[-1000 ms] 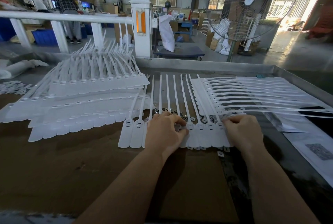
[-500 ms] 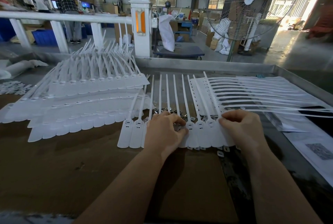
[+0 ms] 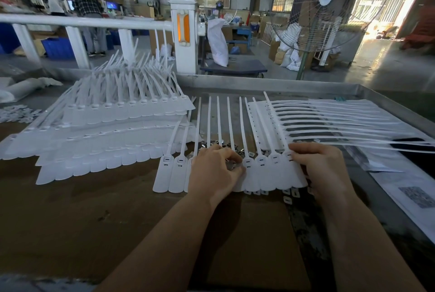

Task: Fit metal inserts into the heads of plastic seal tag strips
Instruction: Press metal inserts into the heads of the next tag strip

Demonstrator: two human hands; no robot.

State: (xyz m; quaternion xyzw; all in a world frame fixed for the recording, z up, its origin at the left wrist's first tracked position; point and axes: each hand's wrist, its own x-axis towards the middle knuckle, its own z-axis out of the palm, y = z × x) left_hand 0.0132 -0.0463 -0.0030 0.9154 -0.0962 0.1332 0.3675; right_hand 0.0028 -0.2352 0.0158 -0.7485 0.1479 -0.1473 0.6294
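A joined row of white plastic seal tag strips [image 3: 261, 169] lies flat in front of me, heads near, tails pointing away. My left hand [image 3: 214, 169] rests on the middle of the row, fingertips pinched at a head, with small metal inserts [image 3: 235, 150] scattered just beyond the knuckles. My right hand [image 3: 322, 167] holds the right end of the row, fingers curled over the last head. What the left fingertips hold is hidden. A few small white caps [image 3: 288, 197] lie below the row.
Stacks of white strip rows [image 3: 113, 127] fill the left of the brown table [image 3: 94, 216]. Another strip sheet [image 3: 329, 122] lies on the right with tails pointing right. The metal table rim [image 3: 259, 82] runs behind. A standing fan [image 3: 324, 2] and a white post [image 3: 183, 28] stand beyond.
My right hand has shifted along the right end of the row and one more strip now lies straight beside the others. The left hand has barely moved.
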